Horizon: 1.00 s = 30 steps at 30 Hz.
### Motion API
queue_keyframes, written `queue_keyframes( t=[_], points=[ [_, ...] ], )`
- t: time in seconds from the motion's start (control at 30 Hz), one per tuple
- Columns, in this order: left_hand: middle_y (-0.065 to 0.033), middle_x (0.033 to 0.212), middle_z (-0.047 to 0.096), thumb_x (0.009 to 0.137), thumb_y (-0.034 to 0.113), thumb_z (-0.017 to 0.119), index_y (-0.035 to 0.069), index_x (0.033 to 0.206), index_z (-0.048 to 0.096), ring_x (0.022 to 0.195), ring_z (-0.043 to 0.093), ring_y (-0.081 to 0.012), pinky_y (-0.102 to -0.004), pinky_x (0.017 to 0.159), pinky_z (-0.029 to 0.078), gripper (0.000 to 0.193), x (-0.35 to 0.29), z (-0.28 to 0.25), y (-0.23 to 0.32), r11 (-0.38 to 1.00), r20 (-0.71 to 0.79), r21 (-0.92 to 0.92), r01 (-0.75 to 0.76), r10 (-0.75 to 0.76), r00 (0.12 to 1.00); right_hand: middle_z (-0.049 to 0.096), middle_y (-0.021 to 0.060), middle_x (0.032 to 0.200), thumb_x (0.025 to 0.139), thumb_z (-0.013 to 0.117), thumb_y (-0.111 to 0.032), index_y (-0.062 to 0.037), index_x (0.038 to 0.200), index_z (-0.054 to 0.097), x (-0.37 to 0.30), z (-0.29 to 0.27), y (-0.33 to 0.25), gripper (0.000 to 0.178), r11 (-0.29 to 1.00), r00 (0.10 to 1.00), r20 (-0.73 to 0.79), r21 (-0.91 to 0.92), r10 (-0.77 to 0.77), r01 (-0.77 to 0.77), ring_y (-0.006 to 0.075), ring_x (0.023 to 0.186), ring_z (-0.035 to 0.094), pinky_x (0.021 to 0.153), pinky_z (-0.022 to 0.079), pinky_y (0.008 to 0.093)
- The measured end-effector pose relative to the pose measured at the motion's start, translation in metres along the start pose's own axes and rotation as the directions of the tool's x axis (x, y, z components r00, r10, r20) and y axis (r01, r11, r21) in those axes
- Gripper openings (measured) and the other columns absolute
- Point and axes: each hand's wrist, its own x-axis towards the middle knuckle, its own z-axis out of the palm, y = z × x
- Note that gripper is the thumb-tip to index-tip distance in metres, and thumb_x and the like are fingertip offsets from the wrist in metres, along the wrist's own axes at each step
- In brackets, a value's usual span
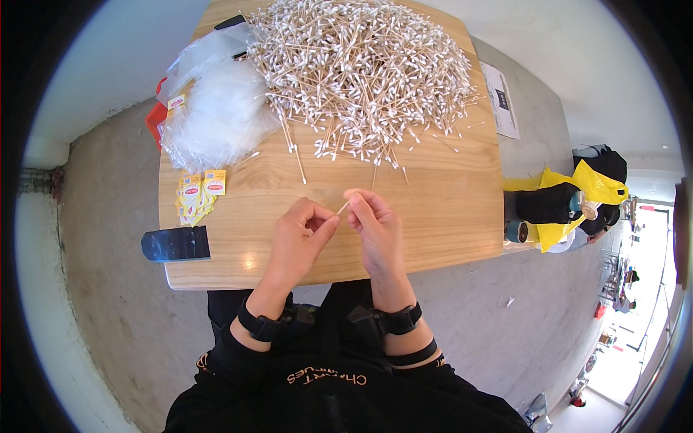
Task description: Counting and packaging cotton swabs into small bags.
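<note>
A single cotton swab [343, 208] spans the gap between my two hands, over the near part of the wooden table. The fingertips of my left hand [303, 234] pinch its lower end. My right hand [375, 227] is closed at its upper end, thumb against the fingers, which hide that tip. Beyond the hands rises a big heap of cotton swabs [368, 72] with white tips and pale sticks. Several loose swabs lie at its near edge, one of them a long stick [300, 166] pointing toward my hands.
Clear plastic bags [220, 115] are piled left of the heap. Nearer me lie small yellow and white cards [193, 196] and a dark, shiny phone-like slab [177, 244] at the table's left edge. Off the right side are a yellow bag [603, 184] and dark bags. The wooden table [447, 216] has rounded edges.
</note>
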Motion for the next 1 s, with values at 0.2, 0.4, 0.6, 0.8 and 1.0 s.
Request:
queue_keyframes(
  t=[0.2,0.4,0.6,0.8,1.0],
  points=[
    [-0.006,0.069,0.054,0.076,0.007,0.068,0.0,0.077,0.058,0.065,0.053,-0.0132,-0.0264,0.06,0.043,0.013,0.001,0.002,-0.003,0.993,-0.092,0.084,-0.087,0.094,0.991,0.052,-0.0027,0.071,0.088,0.057,-0.018,-0.0008,0.099,0.061,0.0,0.0,0.001,0.02,0.999,0.999,0.035,-0.023,0.032,-0.031,0.0052,0.064,0.044,0.059,0.037,0.0183],
    [-0.0064,0.074,0.059,0.083,0.013,0.062,-0.001,0.086,0.061,0.067,0.054,-0.0118,-0.0249,0.062,0.043,0.014,0.002,0.002,-0.004,0.995,-0.02,-0.099,0.024,-0.026,0.999,0.054,-0.0028,0.075,0.088,0.058,-0.016,0.0003,0.099,0.061,0.003,-0.006,0.003,0.02,1.0,0.999,0.031,0.018,0.015,-0.015,0.0042,0.065,0.043,0.06,0.036,0.0179],
    [-0.0014,0.071,0.057,0.087,0.018,0.059,-0.002,0.088,0.062,0.067,0.051,-0.0066,-0.0209,0.062,0.042,0.02,0.003,-0.003,-0.01,0.981,0.084,-0.161,0.106,-0.093,0.992,0.054,-0.0028,0.079,0.086,0.059,-0.013,-0.0017,0.105,0.06,-0.001,-0.002,-0.006,0.022,0.993,0.992,0.108,-0.104,0.064,-0.053,0.0037,0.071,0.046,0.063,0.038,0.0179],
    [-0.0006,0.071,0.056,0.087,0.018,0.059,-0.002,0.089,0.061,0.067,0.051,-0.006,-0.0201,0.061,0.042,0.02,0.004,-0.003,-0.009,0.967,0.076,-0.221,0.125,-0.111,0.991,0.053,-0.0032,0.08,0.087,0.059,-0.016,-0.0026,0.108,0.059,0.001,-0.004,-0.004,0.025,0.994,0.992,0.081,-0.058,0.093,-0.089,0.0039,0.071,0.047,0.063,0.038,0.0174],
    [0.0006,0.072,0.055,0.089,0.017,0.057,-0.001,0.088,0.061,0.069,0.049,-0.0062,-0.0204,0.065,0.041,0.019,0.004,-0.002,-0.007,0.965,0.134,-0.202,0.17,-0.144,0.98,0.052,-0.0043,0.072,0.089,0.056,-0.02,-0.0018,0.1,0.062,0.006,-0.011,0.002,0.022,0.994,0.991,0.084,0.0,0.105,-0.105,0.0044,0.066,0.045,0.06,0.037,0.0173]
  ],
)
